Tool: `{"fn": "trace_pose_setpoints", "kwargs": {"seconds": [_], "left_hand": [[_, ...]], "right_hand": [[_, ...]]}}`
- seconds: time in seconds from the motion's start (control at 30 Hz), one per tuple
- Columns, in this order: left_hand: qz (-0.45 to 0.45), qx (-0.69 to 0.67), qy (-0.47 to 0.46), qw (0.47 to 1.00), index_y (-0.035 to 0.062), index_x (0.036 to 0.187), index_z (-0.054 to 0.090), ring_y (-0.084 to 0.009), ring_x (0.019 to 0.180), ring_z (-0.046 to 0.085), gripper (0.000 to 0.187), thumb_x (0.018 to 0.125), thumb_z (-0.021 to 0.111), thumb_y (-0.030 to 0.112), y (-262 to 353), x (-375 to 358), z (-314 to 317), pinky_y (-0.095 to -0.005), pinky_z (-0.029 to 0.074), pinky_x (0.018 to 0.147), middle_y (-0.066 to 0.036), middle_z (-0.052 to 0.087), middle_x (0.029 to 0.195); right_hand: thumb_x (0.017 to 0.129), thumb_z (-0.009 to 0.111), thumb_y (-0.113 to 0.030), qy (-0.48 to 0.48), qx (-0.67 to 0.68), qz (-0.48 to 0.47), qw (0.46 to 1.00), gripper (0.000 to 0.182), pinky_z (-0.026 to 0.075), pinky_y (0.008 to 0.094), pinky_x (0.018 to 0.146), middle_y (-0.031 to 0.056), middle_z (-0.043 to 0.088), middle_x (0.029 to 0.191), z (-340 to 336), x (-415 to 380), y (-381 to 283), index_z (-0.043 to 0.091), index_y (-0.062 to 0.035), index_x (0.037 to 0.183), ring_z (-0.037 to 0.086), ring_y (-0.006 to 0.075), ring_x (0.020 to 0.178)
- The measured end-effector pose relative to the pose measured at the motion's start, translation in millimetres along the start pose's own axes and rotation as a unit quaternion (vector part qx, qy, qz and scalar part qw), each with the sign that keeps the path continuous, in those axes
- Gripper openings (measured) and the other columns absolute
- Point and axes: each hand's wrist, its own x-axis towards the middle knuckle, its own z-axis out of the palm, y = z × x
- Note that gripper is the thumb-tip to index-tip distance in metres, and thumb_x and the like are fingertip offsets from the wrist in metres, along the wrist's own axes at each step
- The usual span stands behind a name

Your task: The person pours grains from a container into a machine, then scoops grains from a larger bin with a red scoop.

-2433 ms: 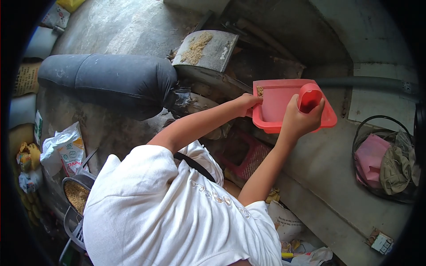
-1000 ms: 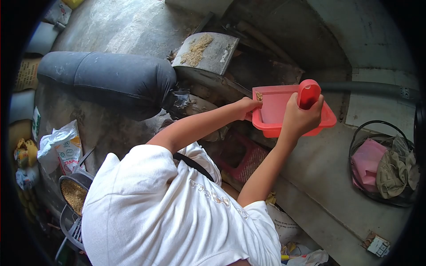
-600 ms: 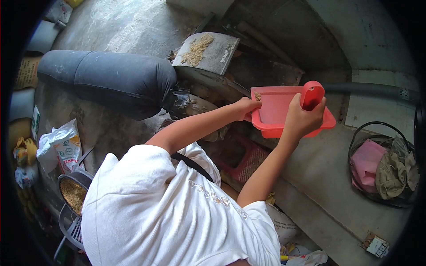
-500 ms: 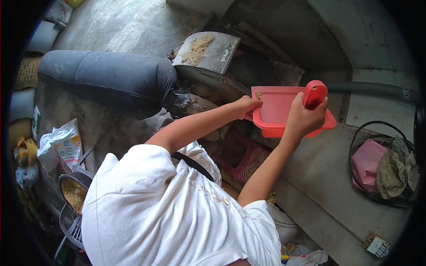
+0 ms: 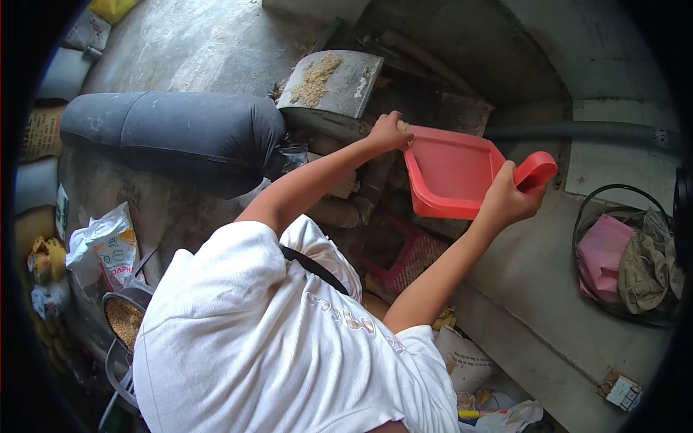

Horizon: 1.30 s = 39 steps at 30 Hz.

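A red plastic scoop (image 5: pixel 451 169) with a looped handle is held tilted in front of me. My right hand (image 5: pixel 511 196) is closed around its handle at the right. At the scoop's far left corner, my left hand (image 5: pixel 390 134) is closed on the rim, its fingers bunched. A little pale grain shows beside those fingers. The scoop's inside looks bare where it is visible. Behind my left hand, a curved grey metal cover (image 5: pixel 339 85) has a patch of grain on top.
A dark stuffed roll (image 5: pixel 173 137) lies at the left. Lower left are a grain-filled container (image 5: pixel 124 321) and a printed bag (image 5: pixel 115 252). A red plastic stool (image 5: pixel 411 261) stands below the scoop. A wire basket (image 5: pixel 577 242) with cloths sits right, near a grey pipe (image 5: pixel 592 132).
The scoop has tilted, and its handle has moved right and down with my right hand. My left hand has moved up and left along with the scoop's corner.
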Motion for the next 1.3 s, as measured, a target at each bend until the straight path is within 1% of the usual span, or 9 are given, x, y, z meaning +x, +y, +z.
{"fn": "trace_pose_setpoints", "kwargs": {"seconds": [0.17,0.4,0.57,0.7,0.77,0.87,1.07,1.17,1.3], "left_hand": [[0.194,0.007,-0.096,0.976,0.0077,0.088,0.058,-0.0292,0.101,0.042,0.032,0.071,0.045,0.031,-8.7,11.8,0.9,-0.0361,0.032,0.086,-0.018,0.051,0.098],[0.142,0.023,-0.127,0.981,0.004,0.087,0.059,-0.0263,0.101,0.045,0.036,0.079,0.04,0.034,-14.5,25.4,0.0,-0.031,0.038,0.081,-0.022,0.05,0.102],[-0.018,-0.085,-0.177,0.98,-0.0022,0.074,0.06,-0.0176,0.081,0.055,0.054,0.082,0.033,0.043,-8.5,29.4,-15.2,-0.026,0.04,0.071,-0.016,0.053,0.095],[0.029,-0.111,-0.111,0.987,-0.0009,0.071,0.061,-0.0191,0.083,0.052,0.056,0.082,0.031,0.045,-19.7,35.7,-12.5,-0.0274,0.039,0.072,-0.015,0.054,0.092],[0.072,-0.088,-0.055,0.992,0.0061,0.065,0.063,-0.0267,0.086,0.051,0.059,0.082,0.024,0.046,-19.9,36.7,-13.5,-0.0296,0.036,0.079,-0.014,0.057,0.071],[0.048,-0.103,-0.133,0.985,0.0015,0.069,0.061,-0.0221,0.094,0.047,0.058,0.083,0.027,0.046,-16.6,32.9,-23.3,-0.0295,0.036,0.076,-0.013,0.054,0.093],[0.061,-0.048,-0.247,0.966,0.0062,0.067,0.063,-0.0228,0.099,0.044,0.058,0.084,0.024,0.046,-3.7,21.2,-23.0,-0.0292,0.027,0.09,-0.009,0.057,0.087],[0.159,0.086,-0.132,0.975,0.0088,0.067,0.064,-0.0202,0.11,0.036,0.06,0.084,0.021,0.047,-24.5,27.5,2.6,-0.0305,0.018,0.097,-0.004,0.06,0.082],[0.18,0.134,-0.16,0.961,0.0102,0.068,0.064,-0.0202,0.116,0.028,0.061,0.083,0.019,0.049,-24.4,32.5,3.2,-0.0317,0.011,0.099,0.0,0.06,0.084]], "right_hand": [[0.059,0.052,-0.004,-0.004,0.004,-0.007,1.0,0.016,0.041,0.0271,0.06,0.0075,0.052,0.066,-0.4,0.8,-0.1,0.048,0.0036,0.073,0.049,0.0163,0.057],[0.059,0.052,-0.003,-0.011,0.017,0.017,1.0,0.013,0.04,0.0261,0.06,0.0059,0.051,0.066,-1.0,-0.3,1.3,0.047,0.0023,0.07,0.048,0.0143,0.057],[0.059,0.052,-0.003,-0.011,0.035,0.027,0.999,0.012,0.04,0.0257,0.06,0.0052,0.05,0.065,-2.2,-1.1,-1.4,0.046,0.0019,0.069,0.047,0.0138,0.057],[0.059,0.052,-0.003,-0.015,0.022,0.034,0.999,0.013,0.04,0.0258,0.06,0.0054,0.05,0.066,-5.0,-2.7,-2.5,0.046,0.002,0.07,0.048,0.0141,0.057],[0.059,0.052,-0.003,-0.019,0.022,0.035,0.999,0.013,0.04,0.0259,0.06,0.0056,0.05,0.066,-5.3,-3.1,-2.0,0.047,0.0022,0.071,0.048,0.0144,0.057],[0.059,0.052,-0.003,-0.004,0.018,-0.005,1.0,0.015,0.04,0.026,0.06,0.0061,0.05,0.067,-5.4,-4.3,-2.8,0.047,0.0028,0.073,0.048,0.0149,0.057],[0.059,0.052,-0.003,0.0,0.014,-0.027,1.0,0.016,0.04,0.0258,0.059,0.0067,0.051,0.068,-4.7,-5.2,-7.4,0.048,0.0033,0.073,0.048,0.0151,0.057],[0.059,0.053,-0.003,-0.006,0.01,-0.032,0.999,0.015,0.04,0.0257,0.058,0.0064,0.051,0.064,-4.3,-5.6,-5.1,0.047,0.0031,0.071,0.047,0.0151,0.055],[0.058,0.052,-0.003,0.01,-0.013,-0.059,0.998,0.013,0.04,0.0256,0.056,0.0054,0.049,0.059,-2.8,-5.9,-1.9,0.046,0.0027,0.068,0.045,0.014,0.051]]}}
